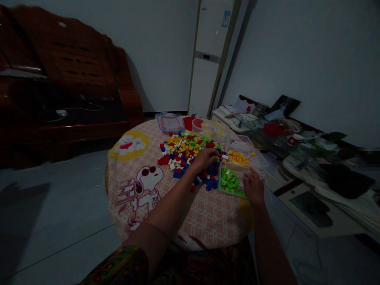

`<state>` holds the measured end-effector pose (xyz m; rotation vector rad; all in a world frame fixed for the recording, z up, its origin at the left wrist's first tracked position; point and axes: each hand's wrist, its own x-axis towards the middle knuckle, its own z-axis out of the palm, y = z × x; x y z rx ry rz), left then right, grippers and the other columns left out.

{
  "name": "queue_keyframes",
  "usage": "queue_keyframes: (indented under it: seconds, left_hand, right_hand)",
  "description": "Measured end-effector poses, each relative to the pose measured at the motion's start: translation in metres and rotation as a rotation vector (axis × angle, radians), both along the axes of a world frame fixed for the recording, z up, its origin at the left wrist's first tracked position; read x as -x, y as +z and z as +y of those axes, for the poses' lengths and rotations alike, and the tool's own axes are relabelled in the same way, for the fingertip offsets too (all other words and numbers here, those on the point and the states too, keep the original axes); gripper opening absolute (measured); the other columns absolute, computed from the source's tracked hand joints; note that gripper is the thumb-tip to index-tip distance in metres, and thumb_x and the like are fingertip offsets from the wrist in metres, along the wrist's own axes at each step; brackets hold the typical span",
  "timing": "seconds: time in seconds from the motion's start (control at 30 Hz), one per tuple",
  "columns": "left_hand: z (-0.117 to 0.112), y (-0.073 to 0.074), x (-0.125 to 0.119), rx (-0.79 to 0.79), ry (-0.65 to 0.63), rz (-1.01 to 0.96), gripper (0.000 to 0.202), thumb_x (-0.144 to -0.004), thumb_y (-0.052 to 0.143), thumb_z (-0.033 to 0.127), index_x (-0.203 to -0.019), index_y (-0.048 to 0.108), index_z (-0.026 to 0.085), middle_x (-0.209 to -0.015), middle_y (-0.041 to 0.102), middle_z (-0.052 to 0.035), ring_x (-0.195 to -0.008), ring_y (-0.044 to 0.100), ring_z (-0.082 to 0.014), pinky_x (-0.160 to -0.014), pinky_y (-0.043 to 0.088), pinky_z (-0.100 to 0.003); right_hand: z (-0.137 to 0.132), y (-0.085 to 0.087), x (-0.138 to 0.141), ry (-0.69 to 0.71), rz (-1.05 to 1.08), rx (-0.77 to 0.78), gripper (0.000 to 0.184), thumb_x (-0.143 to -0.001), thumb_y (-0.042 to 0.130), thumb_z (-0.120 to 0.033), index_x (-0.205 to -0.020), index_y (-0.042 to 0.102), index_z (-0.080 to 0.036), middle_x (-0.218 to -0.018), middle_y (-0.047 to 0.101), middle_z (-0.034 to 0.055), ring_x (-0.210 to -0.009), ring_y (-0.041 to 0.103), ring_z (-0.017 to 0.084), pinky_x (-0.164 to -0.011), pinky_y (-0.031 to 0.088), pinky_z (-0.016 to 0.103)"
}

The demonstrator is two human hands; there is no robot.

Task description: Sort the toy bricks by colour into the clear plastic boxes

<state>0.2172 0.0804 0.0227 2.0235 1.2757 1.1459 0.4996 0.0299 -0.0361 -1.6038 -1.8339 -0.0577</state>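
A pile of small coloured bricks point(182, 152), red, blue, yellow, green and white, lies on a round table under a cartoon-dog cloth point(142, 182). My left hand point(204, 158) reaches over the pile's right side with its fingers curled down among the blue bricks; what it holds is hidden. My right hand point(253, 187) grips the near right corner of a clear box of green bricks point(229, 180). Just behind that box stands a second clear box with yellow bricks point(239, 157).
A clear lidded box point(170, 122), a red bowl point(189, 122) and other clear tubs stand at the table's far edge. A dark wooden sofa point(59, 91) is at left. A white standing air conditioner point(212, 55) fills the corner. A cluttered glass low table point(297, 150) is at right.
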Motion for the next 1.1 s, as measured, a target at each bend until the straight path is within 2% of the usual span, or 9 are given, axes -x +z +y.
queue_keyframes:
  seconds: [0.13, 0.27, 0.5, 0.63, 0.73, 0.9, 1.1]
  left_hand:
    - [-0.009, 0.003, -0.019, -0.043, -0.118, 0.073, 0.028, -0.082, 0.061, 0.017, -0.105, 0.077, 0.017, -0.102, 0.078, -0.0062, -0.094, 0.07, -0.0196, -0.09, 0.052, -0.03]
    - [-0.01, 0.005, -0.016, -0.052, -0.116, 0.094, 0.033, -0.085, 0.058, 0.017, -0.112, 0.076, 0.019, -0.109, 0.077, -0.006, -0.102, 0.069, -0.0199, -0.098, 0.051, -0.032]
    - [0.005, 0.001, 0.018, 0.015, 0.127, 0.127, 0.033, -0.085, 0.057, 0.013, -0.111, 0.076, 0.02, -0.111, 0.077, -0.0063, -0.103, 0.07, -0.0209, -0.096, 0.052, -0.032]
    - [0.008, -0.002, 0.045, 0.077, 0.37, 0.288, 0.033, -0.087, 0.054, 0.014, -0.11, 0.076, 0.021, -0.115, 0.075, -0.0087, -0.111, 0.067, -0.0239, -0.102, 0.049, -0.034]
    - [0.007, -0.006, 0.062, 0.186, 0.523, 0.432, 0.034, -0.088, 0.051, 0.016, -0.108, 0.077, 0.024, -0.114, 0.075, -0.0097, -0.111, 0.066, -0.0262, -0.096, 0.051, -0.035]
    - [0.005, -0.009, 0.072, 0.314, 0.539, 0.59, 0.036, -0.088, 0.051, 0.016, -0.11, 0.078, 0.022, -0.117, 0.073, -0.0156, -0.111, 0.066, -0.0309, -0.095, 0.051, -0.04]
    - [0.004, -0.01, 0.07, 0.31, 0.479, 0.682, 0.042, -0.086, 0.052, 0.015, -0.119, 0.075, 0.027, -0.127, 0.067, -0.0175, -0.119, 0.061, -0.037, -0.098, 0.05, -0.05]
  right_hand:
    - [-0.001, 0.0, 0.001, 0.003, 0.008, -0.005, 0.038, -0.089, 0.045, -0.034, -0.098, 0.077, -0.014, -0.146, 0.055, 0.0196, -0.099, 0.07, 0.029, -0.098, 0.052, 0.045]
    - [-0.002, 0.001, 0.001, 0.014, 0.015, 0.001, 0.037, -0.089, 0.046, -0.033, -0.098, 0.077, -0.014, -0.146, 0.055, 0.0201, -0.092, 0.072, 0.028, -0.093, 0.053, 0.047]
    - [-0.002, 0.002, 0.001, 0.0, 0.004, 0.001, 0.036, -0.089, 0.047, -0.033, -0.097, 0.077, -0.015, -0.146, 0.056, 0.0176, -0.098, 0.071, 0.027, -0.098, 0.052, 0.044]
    - [-0.002, 0.003, 0.001, 0.0, -0.007, -0.008, 0.037, -0.088, 0.046, -0.034, -0.095, 0.077, -0.015, -0.144, 0.057, 0.0185, -0.101, 0.07, 0.028, -0.099, 0.051, 0.045]
    - [-0.001, 0.002, 0.001, -0.003, -0.006, -0.011, 0.035, -0.088, 0.047, -0.033, -0.095, 0.077, -0.016, -0.143, 0.059, 0.017, -0.095, 0.071, 0.027, -0.097, 0.052, 0.045]
    - [-0.001, 0.003, 0.001, 0.002, -0.007, -0.018, 0.035, -0.088, 0.047, -0.032, -0.095, 0.077, -0.016, -0.141, 0.06, 0.0162, -0.102, 0.069, 0.027, -0.098, 0.052, 0.044]
    - [-0.002, 0.004, 0.001, -0.003, 0.006, 0.02, 0.037, -0.087, 0.047, -0.033, -0.096, 0.077, -0.014, -0.145, 0.056, 0.0191, -0.097, 0.071, 0.028, -0.097, 0.052, 0.045]
